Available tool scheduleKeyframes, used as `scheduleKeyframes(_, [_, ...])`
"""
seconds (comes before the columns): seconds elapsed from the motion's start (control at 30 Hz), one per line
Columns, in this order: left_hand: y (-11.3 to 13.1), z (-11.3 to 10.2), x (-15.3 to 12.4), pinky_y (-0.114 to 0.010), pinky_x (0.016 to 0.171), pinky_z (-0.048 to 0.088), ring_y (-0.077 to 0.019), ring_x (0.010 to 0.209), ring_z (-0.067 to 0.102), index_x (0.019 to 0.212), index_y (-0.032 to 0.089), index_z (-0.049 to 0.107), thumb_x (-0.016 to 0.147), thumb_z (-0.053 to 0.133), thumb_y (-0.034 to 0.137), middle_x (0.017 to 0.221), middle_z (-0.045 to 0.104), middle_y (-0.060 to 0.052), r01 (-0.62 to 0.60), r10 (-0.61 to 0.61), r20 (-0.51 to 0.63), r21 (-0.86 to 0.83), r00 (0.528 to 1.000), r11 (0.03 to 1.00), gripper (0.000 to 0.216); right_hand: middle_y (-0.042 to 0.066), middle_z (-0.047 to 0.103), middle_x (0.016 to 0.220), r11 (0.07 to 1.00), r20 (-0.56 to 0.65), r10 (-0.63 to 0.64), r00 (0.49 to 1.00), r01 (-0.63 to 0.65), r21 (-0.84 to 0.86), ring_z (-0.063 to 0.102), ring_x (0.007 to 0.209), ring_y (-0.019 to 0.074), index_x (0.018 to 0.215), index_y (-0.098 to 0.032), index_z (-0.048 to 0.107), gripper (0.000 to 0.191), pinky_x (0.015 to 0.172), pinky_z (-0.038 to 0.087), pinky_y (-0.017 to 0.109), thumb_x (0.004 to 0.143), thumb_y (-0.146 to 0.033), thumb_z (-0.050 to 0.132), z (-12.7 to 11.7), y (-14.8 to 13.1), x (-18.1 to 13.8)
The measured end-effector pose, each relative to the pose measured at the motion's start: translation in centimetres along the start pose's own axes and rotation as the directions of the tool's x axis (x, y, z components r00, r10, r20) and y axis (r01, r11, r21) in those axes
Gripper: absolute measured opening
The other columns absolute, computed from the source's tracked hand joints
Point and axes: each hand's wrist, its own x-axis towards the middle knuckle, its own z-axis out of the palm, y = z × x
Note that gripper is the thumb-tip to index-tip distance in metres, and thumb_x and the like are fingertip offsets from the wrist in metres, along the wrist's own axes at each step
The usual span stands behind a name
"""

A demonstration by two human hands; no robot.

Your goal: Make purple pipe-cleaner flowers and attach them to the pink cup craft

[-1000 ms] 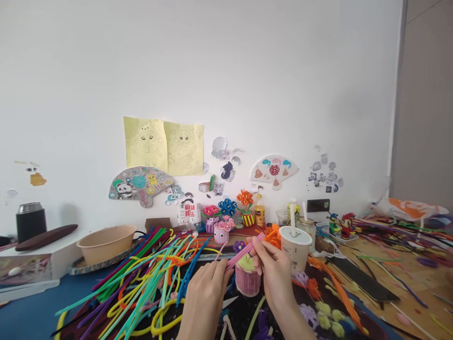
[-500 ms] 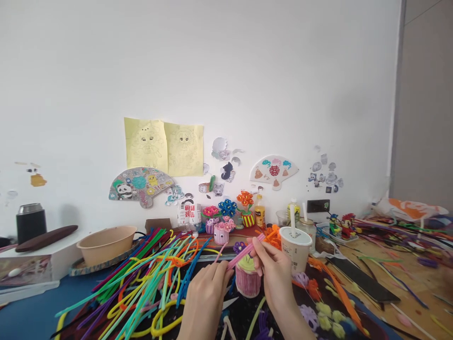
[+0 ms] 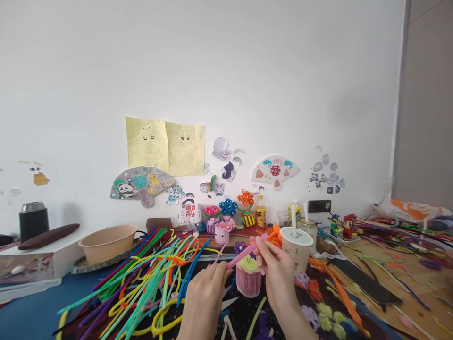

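Pink pipe cleaners [image 3: 243,255], bunched side by side, stretch between my two hands. My left hand [image 3: 205,293] is closed around their lower left end. At the upper right end, my right hand [image 3: 276,267] pinches them between thumb and fingers. Just behind and below the strands stands a pink ribbed pot [image 3: 248,282] with a pale yellow-green top and a purple flower [image 3: 242,248]. Scissor blades [image 3: 229,302] poke out beside my left hand, their handles hidden.
Loose coloured pipe cleaners [image 3: 148,278] spread across the left side. A paper cup with a straw [image 3: 296,250] stands right of my right hand. Farther right lies a black phone-like slab [image 3: 364,281]. Small pipe-cleaner flower pots [image 3: 222,233] line the wall; a beige basin [image 3: 108,243] sits at left.
The view has shifted very slightly. Both hands keep their hold on the pink pipe cleaners, and the right hand sits a touch farther right.
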Motion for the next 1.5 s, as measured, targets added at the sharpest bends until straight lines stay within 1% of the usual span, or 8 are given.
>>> scheduleKeyframes(0.3, [0.00, -0.17, -0.16, -0.028, 0.053, 0.044, -0.0198, 0.061, 0.064, 0.097, 0.023, 0.055, 0.102, 0.032, 0.029, 0.072, 0.065, -0.001, 0.020, -0.018, 0.071, -0.023, 0.997, 1.000, 0.024, -0.003, 0.051, 0.048, 1.000, 0.005, 0.011, 1.000, -0.011, 0.008, 0.034, 0.040, 0.0041, 0.077, -0.010, 0.077, 0.042, 0.037, 0.025, 0.016, 0.057, -0.046, 0.089, 0.01, -0.05, 0.03])
scheduleKeyframes(0.47, [-0.08, -0.10, -0.20, -0.028, 0.052, 0.045, -0.0196, 0.060, 0.064, 0.096, 0.023, 0.054, 0.103, 0.028, 0.030, 0.070, 0.064, 0.000, 0.018, -0.015, 0.076, -0.031, 0.997, 0.999, 0.028, -0.003, 0.052, 0.049, 1.000, -0.006, 0.020, 1.000, -0.020, 0.007, 0.035, 0.040, 0.0031, 0.076, -0.011, 0.077, 0.044, 0.036, 0.025, 0.015, 0.057, -0.048, 0.089, 0.12, -0.06, 0.06])
scheduleKeyframes(0.63, [-0.16, 0.13, -0.17, -0.028, 0.053, 0.047, -0.0206, 0.061, 0.065, 0.097, 0.023, 0.056, 0.102, 0.033, 0.030, 0.071, 0.065, 0.000, 0.014, -0.013, 0.045, -0.019, 0.999, 1.000, 0.025, -0.003, 0.053, 0.049, 1.000, -0.019, 0.021, 1.000, -0.021, 0.022, 0.035, 0.040, 0.0031, 0.074, -0.011, 0.076, 0.044, 0.036, 0.025, 0.015, 0.054, -0.048, 0.090, 0.05, -0.07, 0.08])
scheduleKeyframes(0.8, [-0.43, 0.18, 0.00, -0.030, 0.057, 0.050, -0.0213, 0.067, 0.068, 0.101, 0.023, 0.057, 0.102, 0.033, 0.032, 0.082, 0.070, -0.003, -0.005, 0.005, 0.002, -0.006, 1.000, 1.000, 0.026, -0.003, 0.053, 0.049, 0.999, -0.046, 0.016, 0.999, -0.014, 0.052, 0.036, 0.042, 0.0032, 0.065, -0.012, 0.073, 0.041, 0.037, 0.026, 0.015, 0.051, -0.045, 0.092, -0.19, -0.36, 0.24])
scheduleKeyframes(0.93, [-0.52, 0.11, -0.10, -0.029, 0.057, 0.050, -0.0207, 0.068, 0.068, 0.103, 0.023, 0.057, 0.102, 0.034, 0.032, 0.084, 0.071, -0.004, -0.008, 0.008, -0.024, -0.002, 1.000, 1.000, 0.025, -0.004, 0.053, 0.049, 0.998, -0.065, 0.017, 0.998, -0.012, 0.068, 0.036, 0.042, 0.0030, 0.063, -0.012, 0.072, 0.041, 0.036, 0.025, 0.014, 0.048, -0.045, 0.093, -0.16, -0.58, 0.39])
scheduleKeyframes(1.07, [-0.50, 0.25, -0.31, -0.028, 0.055, 0.047, -0.0198, 0.063, 0.067, 0.099, 0.022, 0.058, 0.102, 0.035, 0.033, 0.079, 0.071, -0.002, 0.009, -0.009, -0.050, 0.003, 0.999, 1.000, 0.025, -0.003, 0.053, 0.050, 0.997, -0.072, 0.018, 0.997, -0.013, 0.076, 0.036, 0.042, 0.0028, 0.061, -0.012, 0.071, 0.043, 0.036, 0.025, 0.014, 0.047, -0.046, 0.092, -0.06, -0.61, 0.35])
scheduleKeyframes(1.3, [-0.36, 0.14, -0.23, -0.025, 0.053, 0.044, -0.0158, 0.058, 0.065, 0.094, 0.022, 0.058, 0.102, 0.037, 0.032, 0.072, 0.069, 0.001, 0.033, -0.034, -0.080, -0.004, 0.996, 0.999, 0.024, -0.003, 0.053, 0.050, 0.997, -0.066, 0.031, 0.997, -0.025, 0.077, 0.036, 0.042, 0.0032, 0.071, -0.012, 0.075, 0.045, 0.036, 0.024, 0.014, 0.048, -0.046, 0.093, -0.02, -0.48, 0.25])
scheduleKeyframes(1.5, [-0.51, 0.16, -0.13, -0.024, 0.046, 0.041, -0.0145, 0.048, 0.061, 0.090, 0.022, 0.058, 0.102, 0.037, 0.032, 0.064, 0.066, 0.002, 0.027, -0.026, -0.110, 0.002, 0.994, 1.000, 0.027, -0.004, 0.051, 0.048, 0.997, -0.058, 0.026, 0.998, -0.021, 0.078, 0.035, 0.041, 0.0034, 0.072, -0.011, 0.076, 0.045, 0.036, 0.024, 0.015, 0.049, -0.046, 0.092, 0.04, -0.43, 0.21])
